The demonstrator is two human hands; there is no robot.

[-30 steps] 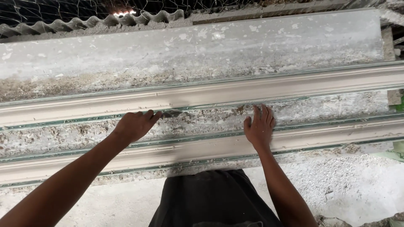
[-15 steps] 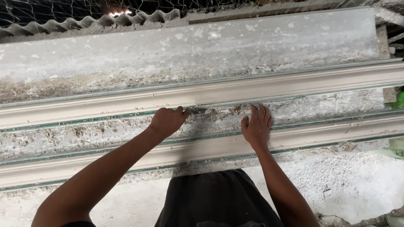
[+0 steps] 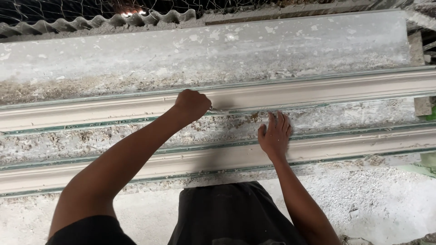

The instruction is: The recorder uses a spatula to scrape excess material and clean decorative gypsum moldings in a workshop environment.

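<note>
Leaning over the casting bench [image 3: 318,41], I see my left hand [image 3: 193,104] curled into a fist on the far plaster moulding [image 3: 318,93], pinching what may be a thin tool, too small to make out. My right hand [image 3: 274,134] lies flat, fingers spread, on the crusted strip [image 3: 91,138] between that moulding and the near moulding [image 3: 136,165], which runs left to right beside my dark clothing [image 3: 227,213].
</note>
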